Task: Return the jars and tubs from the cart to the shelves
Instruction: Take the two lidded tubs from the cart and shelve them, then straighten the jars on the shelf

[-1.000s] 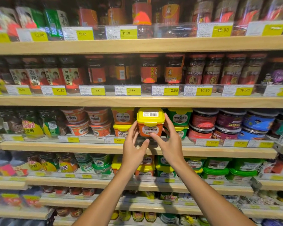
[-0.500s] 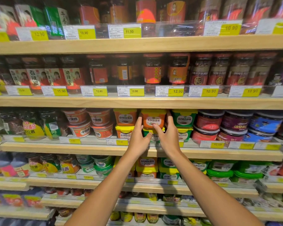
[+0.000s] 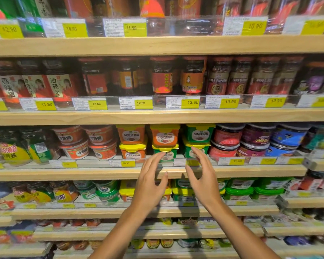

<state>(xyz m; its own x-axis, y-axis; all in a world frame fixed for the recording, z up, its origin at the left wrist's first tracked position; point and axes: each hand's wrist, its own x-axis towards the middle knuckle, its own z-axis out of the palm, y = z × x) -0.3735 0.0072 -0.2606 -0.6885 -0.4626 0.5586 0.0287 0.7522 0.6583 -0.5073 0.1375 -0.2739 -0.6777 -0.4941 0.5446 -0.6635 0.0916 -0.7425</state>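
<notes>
Orange tub with yellow lid [image 3: 165, 135] sits centre frame on the third shelf [image 3: 64, 173], stacked on a green tub [image 3: 166, 153]; I judge it placed. My left hand [image 3: 150, 186] and right hand [image 3: 204, 181] hang just below it, both spread wide, holding nothing, not touching it. Cart isn't in view, so I can't tell what's left.

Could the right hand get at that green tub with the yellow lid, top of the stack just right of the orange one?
Probably yes. The right hand is open, empty, just below the green tub; nothing blocks its front.
</notes>
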